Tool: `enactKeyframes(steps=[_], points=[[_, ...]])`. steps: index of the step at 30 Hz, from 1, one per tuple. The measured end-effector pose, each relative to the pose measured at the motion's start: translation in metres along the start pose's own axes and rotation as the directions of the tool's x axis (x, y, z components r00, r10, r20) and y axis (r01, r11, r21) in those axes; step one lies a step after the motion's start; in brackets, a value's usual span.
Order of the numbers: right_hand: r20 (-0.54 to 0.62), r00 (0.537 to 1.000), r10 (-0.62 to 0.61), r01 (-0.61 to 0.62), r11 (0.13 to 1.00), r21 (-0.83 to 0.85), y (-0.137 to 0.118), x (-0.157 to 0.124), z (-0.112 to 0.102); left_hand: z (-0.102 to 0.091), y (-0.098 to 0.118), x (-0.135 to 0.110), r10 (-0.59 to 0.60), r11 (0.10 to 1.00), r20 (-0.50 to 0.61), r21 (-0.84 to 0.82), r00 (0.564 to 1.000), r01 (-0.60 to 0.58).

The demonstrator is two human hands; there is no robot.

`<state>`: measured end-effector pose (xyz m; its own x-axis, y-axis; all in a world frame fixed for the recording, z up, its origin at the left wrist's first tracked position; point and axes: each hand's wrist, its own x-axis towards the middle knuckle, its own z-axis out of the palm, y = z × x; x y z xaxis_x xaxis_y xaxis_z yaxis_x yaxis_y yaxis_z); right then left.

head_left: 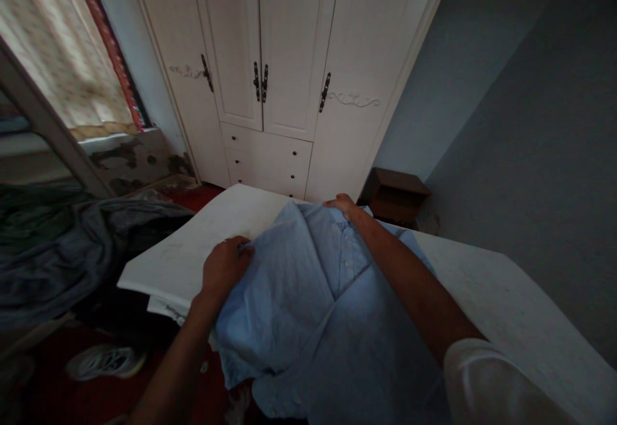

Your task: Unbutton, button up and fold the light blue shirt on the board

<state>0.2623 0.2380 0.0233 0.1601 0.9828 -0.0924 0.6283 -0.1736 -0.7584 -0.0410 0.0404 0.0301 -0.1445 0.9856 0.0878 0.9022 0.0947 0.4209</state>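
A light blue button-up shirt (294,283) lies spread over a white board-like tabletop (501,309), its lower part hanging over the near edge. At the shirt's left edge, my left hand (226,261) pinches the fabric between thumb and fingers. My right hand (343,205) reaches to the far side and grips the cloth near the collar, with the fingertips partly hidden. Small white buttons run down the placket just below my right hand. Folds cross the middle of the shirt.
Beyond the table stands a white wardrobe (284,45) with dark handles and drawers. A brown nightstand (400,184) sits at the back right. Dark grey cloth (62,258) is heaped on the left. A shoe (106,362) rests on the red floor, and a curtain (62,45) hangs upper left.
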Motion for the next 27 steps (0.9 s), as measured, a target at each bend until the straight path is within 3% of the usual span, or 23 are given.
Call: enactKeyframes(steps=[4,6,7,9,11,19,27], points=[[-0.070,0.989,-0.131,0.118,0.979,-0.168,-0.016,-0.003,0.000,-0.001,-0.002,-0.002,0.071,0.998,-0.002,-0.001,0.998,-0.071],[-0.030,0.964,-0.264,0.248,0.934,-0.259,-0.026,-0.004,0.002,-0.002,-0.002,-0.002,0.067,0.998,0.004,-0.016,0.998,-0.067],[0.040,0.933,-0.359,0.352,0.882,-0.313,-0.031,-0.004,0.004,-0.002,-0.002,-0.002,0.059,0.998,0.003,-0.024,0.998,-0.059],[0.240,0.827,-0.509,0.562,0.737,-0.376,-0.038,-0.003,0.011,-0.002,-0.001,-0.002,0.044,0.998,-0.007,-0.035,0.999,-0.044],[0.406,0.723,-0.558,0.688,0.629,-0.362,-0.042,0.000,0.018,-0.001,-0.001,-0.003,0.046,0.998,-0.023,-0.033,0.999,-0.046],[0.510,0.597,-0.618,0.795,0.541,-0.274,-0.031,0.007,0.024,0.004,-0.001,-0.005,0.040,0.999,-0.060,-0.018,0.997,-0.041],[0.483,0.573,-0.662,0.820,0.449,-0.355,-0.030,-0.003,0.034,0.004,0.001,-0.007,0.020,1.000,-0.071,-0.002,0.997,-0.020]])
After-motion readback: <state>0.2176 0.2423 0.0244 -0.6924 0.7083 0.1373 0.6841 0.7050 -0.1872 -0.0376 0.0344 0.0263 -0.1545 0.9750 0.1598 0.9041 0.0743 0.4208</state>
